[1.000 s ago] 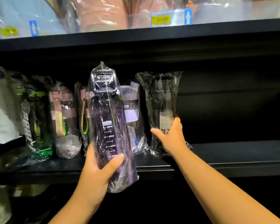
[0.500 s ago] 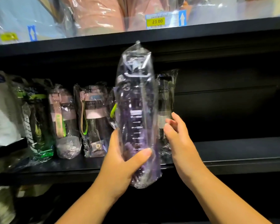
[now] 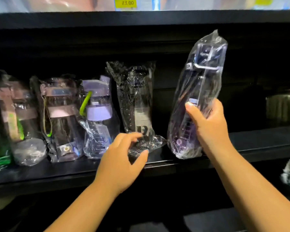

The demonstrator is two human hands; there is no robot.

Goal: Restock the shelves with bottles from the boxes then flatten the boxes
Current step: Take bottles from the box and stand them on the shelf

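Note:
My right hand grips a tall purple bottle in a clear plastic bag, tilted, its base at the front edge of the black shelf. My left hand hovers with loosely spread fingers just in front of the base of a dark wrapped bottle standing on the shelf; its fingertips reach the crumpled wrap there. Left of that stand a lilac-lidded bottle and a pink-banded bottle, both wrapped.
More wrapped bottles fill the shelf's left end. The shelf to the right of the purple bottle is bare up to a dim ribbed object. An upper shelf edge carries a yellow price tag. No boxes in view.
The purple bottle has passed from my left hand to my right hand and moved right of the dark bottle. My left hand has let go and dropped toward the dark bottle's base.

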